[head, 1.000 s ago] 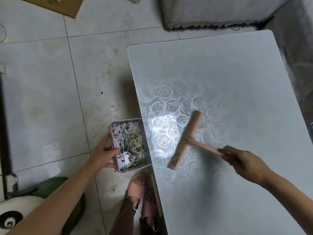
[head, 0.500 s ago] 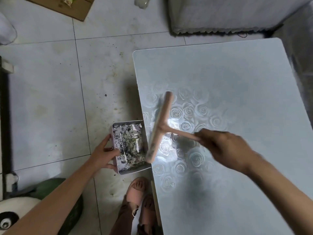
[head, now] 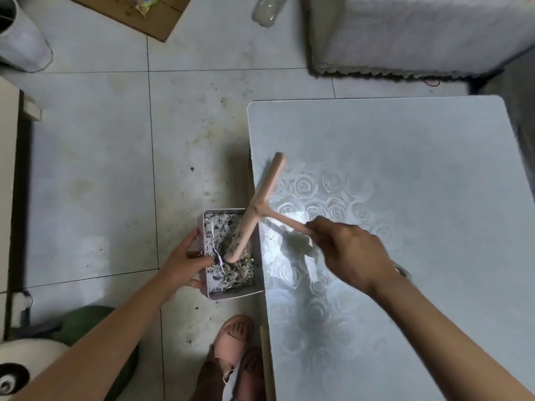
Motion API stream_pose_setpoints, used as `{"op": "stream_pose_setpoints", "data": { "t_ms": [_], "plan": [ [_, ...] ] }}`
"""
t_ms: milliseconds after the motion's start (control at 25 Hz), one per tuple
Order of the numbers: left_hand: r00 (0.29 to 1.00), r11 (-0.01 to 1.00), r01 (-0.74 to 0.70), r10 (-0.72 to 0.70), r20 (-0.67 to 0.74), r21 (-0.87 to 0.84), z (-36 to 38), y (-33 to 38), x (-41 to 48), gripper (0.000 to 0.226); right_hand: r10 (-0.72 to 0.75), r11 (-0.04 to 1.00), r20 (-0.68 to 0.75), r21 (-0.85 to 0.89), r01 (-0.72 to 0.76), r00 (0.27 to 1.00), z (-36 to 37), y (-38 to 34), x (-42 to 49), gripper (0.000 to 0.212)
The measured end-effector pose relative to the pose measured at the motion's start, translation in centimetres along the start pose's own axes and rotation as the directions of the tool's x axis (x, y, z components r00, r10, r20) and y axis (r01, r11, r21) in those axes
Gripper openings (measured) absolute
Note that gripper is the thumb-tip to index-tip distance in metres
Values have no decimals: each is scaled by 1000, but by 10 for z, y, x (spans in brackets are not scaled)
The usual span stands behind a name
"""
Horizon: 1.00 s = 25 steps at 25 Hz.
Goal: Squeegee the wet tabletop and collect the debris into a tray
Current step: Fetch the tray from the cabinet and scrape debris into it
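Observation:
A pale tabletop point(head: 405, 175) embossed with roses fills the right half of the view. My right hand point(head: 353, 253) grips the handle of a pink T-shaped squeegee point(head: 260, 204). Its blade lies along the table's left edge, and the near end hangs over the tray. My left hand point(head: 182, 264) holds a small pink-rimmed rectangular tray point(head: 231, 295) against that edge, just below table level. Wet grey and dark debris with green bits and a paper scrap lies inside the tray.
Dirty tiled floor point(head: 115, 169) lies to the left, speckled with crumbs. My feet in pink sandals point(head: 234, 337) stand by the table's near left edge. A covered piece of furniture point(head: 405, 33) stands beyond the table, with cardboard point(head: 136, 13) and a plastic bottle point(head: 267, 10) on the floor.
My right hand swept the squeegee leftward across the table, from mid-surface to the left edge, until its blade end reached over the tray. My left hand kept holding the tray there.

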<state>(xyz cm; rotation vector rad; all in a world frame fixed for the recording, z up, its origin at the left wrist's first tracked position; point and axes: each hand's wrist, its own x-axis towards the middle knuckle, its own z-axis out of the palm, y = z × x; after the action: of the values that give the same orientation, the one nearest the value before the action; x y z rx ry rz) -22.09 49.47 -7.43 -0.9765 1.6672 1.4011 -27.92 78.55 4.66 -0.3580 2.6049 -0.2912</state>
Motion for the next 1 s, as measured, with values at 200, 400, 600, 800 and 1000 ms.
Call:
{"op": "stream_pose_setpoints", "data": {
  "t_ms": [200,400,600,800,1000],
  "plan": [
    [1000,1000,-3,3,19,-11,-4,14,3,92,175,983,157,-87,-163,972,-50,69,-9,17],
    [1000,1000,-12,12,11,-12,-4,18,6,92,4,994,150,-107,12,989,-23,22,27,19],
    [1000,1000,6,-6,-20,-23,-3,12,-2,88,-15,997,-44,-72,11,999,-7,-14,15,17],
    [998,998,-22,18,-60,-61,-13,0,-22,84,396,831,-39,441,-340,917,-4,40,-87,13],
    [996,997,-66,63,-61,-40,-32,-9,-66,76,588,627,68,591,-508,806,39,72,-215,21]
  ]
}}
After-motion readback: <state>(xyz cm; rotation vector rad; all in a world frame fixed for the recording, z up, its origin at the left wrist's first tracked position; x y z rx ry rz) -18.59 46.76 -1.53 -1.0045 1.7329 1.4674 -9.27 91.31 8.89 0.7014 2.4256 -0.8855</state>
